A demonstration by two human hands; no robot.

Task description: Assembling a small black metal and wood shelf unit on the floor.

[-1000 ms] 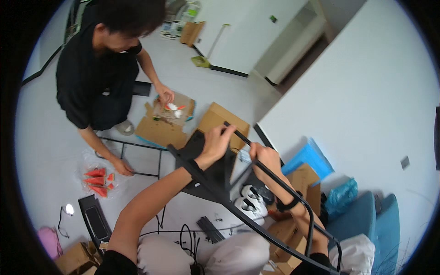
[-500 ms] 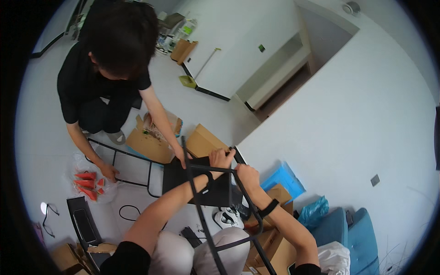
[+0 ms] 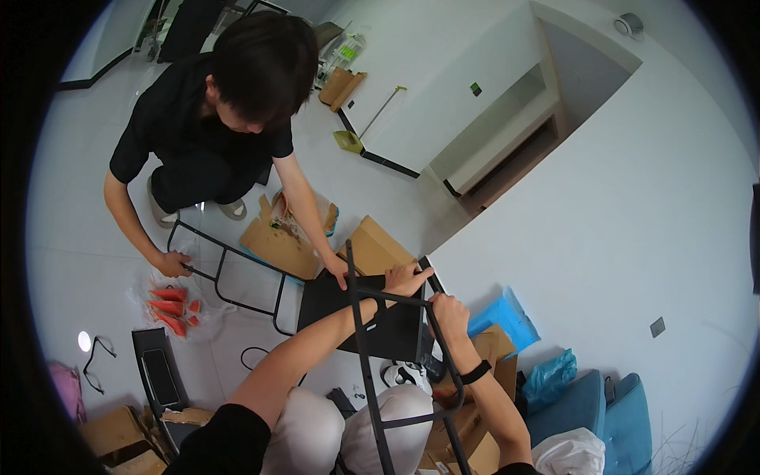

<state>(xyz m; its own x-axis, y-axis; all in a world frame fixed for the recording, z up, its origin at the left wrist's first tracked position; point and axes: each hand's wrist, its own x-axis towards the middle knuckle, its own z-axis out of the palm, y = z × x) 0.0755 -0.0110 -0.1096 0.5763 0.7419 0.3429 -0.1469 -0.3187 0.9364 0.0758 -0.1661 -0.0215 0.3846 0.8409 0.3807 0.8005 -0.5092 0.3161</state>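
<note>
A black metal chair frame [image 3: 366,372] of thin tubes stands tilted before me, its legs between my knees. My right hand [image 3: 451,314], a dark band on its wrist, is closed round a tube near a corner. Past the frame reaches my left hand [image 3: 407,279], closed over the far right edge of a black seat panel [image 3: 360,336]; its fingertips are partly hidden. Left of the panel runs a ladder-like black tube frame [image 3: 252,257]. A crouching co-worker [image 3: 214,127] holds its far end with one hand [image 3: 172,264] and touches the panel with the other [image 3: 336,269].
Red watermelon slices [image 3: 169,309] lie on clear plastic at the left. Opened cardboard [image 3: 281,245] lies beyond the panel. Nearer are a black tray-like piece with a phone [image 3: 161,376], a white shoe [image 3: 405,375], cardboard boxes [image 3: 119,435] and a blue chair [image 3: 566,412]. A white wall [image 3: 602,237] rises at the right.
My view has shifted, so most things sit further right. The co-worker's hand on the tube frame has moved away from me towards its far end. Both my hands keep their places.
</note>
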